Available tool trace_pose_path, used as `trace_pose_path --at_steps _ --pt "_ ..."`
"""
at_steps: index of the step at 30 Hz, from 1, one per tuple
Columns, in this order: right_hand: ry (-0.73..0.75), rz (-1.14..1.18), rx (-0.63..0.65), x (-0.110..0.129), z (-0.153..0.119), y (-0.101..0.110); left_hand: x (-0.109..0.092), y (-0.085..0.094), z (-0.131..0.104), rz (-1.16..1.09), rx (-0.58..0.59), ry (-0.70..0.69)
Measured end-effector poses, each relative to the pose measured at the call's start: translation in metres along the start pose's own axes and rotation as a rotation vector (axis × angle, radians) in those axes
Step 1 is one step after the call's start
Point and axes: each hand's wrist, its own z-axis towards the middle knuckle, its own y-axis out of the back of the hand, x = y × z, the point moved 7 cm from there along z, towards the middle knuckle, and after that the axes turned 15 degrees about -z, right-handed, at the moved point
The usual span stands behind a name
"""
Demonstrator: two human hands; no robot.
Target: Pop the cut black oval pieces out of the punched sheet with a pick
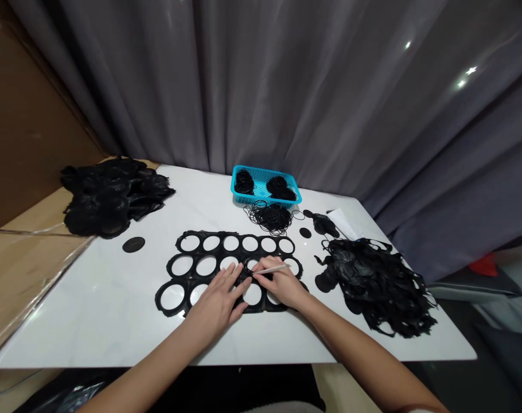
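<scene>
A black rubbery sheet (187, 280) with rows of round holes lies flat on the white table. My left hand (218, 298) rests on it, palm down with fingers spread, pressing near the middle. Pinched in my right hand (284, 285) is a thin pale pointed stick tool (270, 269), its tip at the edge of a hole in the middle row. A thin black ring (246, 267) seems partly loosened around that hole; my fingers hide some of it. Just beyond the sheet sits a tangled pile of thin black rings (272, 218).
A blue basket (266, 170) holding bundles of black rings stands at the back. Black sheets (110, 201) are heaped at left, near a loose black disc (133, 245). Torn black scraps (381, 287) pile up at right, beside a white paper (345, 223). A grey curtain (252, 86) hangs behind.
</scene>
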Motion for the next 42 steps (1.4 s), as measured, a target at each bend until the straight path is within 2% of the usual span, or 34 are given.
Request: trace_pose_path --at_steps 4,6,8,11,13,15,17,21,23,26,37,40,42 --pt "0.244 -0.231 -0.039 0.021 -0.007 -0.004 0.001 -0.001 0.000 -0.018 0.022 0.011" --pt "0.315 -0.376 -0.054 0.022 -0.002 -0.005 0.001 -0.001 0.001 -0.025 0.018 0.012" --pt "0.232 -0.479 -0.106 0.004 0.015 0.005 0.002 -0.002 0.001 -0.024 0.005 0.007" --pt "-0.096 -0.562 -0.247 -0.044 0.042 0.038 0.003 -0.001 -0.001 -0.011 -0.010 -0.001" --pt "-0.254 -0.510 -0.322 -0.070 0.047 0.060 0.003 0.001 -0.001 -0.006 -0.016 -0.008" --pt "-0.289 -0.353 -0.332 -0.081 0.041 0.071 0.002 0.005 0.001 -0.001 -0.013 -0.006" --pt "-0.266 -0.154 -0.262 -0.078 0.028 0.069 -0.001 0.011 0.008 -0.002 -0.010 0.007" --pt "-0.257 0.108 -0.053 -0.058 -0.006 0.043 -0.010 0.011 0.031 -0.081 0.006 -0.033" --pt "-0.261 0.178 -0.014 -0.051 -0.016 0.032 -0.013 0.002 0.041 -0.113 0.037 -0.089" --pt "-0.279 0.239 -0.027 -0.051 -0.023 0.023 -0.010 -0.012 0.046 -0.093 0.078 -0.115" --pt "-0.216 0.136 -0.060 -0.048 -0.025 0.023 -0.005 -0.020 0.043 -0.039 0.121 -0.112" --pt "-0.122 0.028 -0.091 -0.038 -0.029 0.025 -0.005 -0.022 0.043 -0.027 0.114 -0.114" --pt "0.001 -0.093 -0.089 -0.025 -0.031 0.023 -0.004 -0.024 0.042 -0.017 0.120 -0.113"
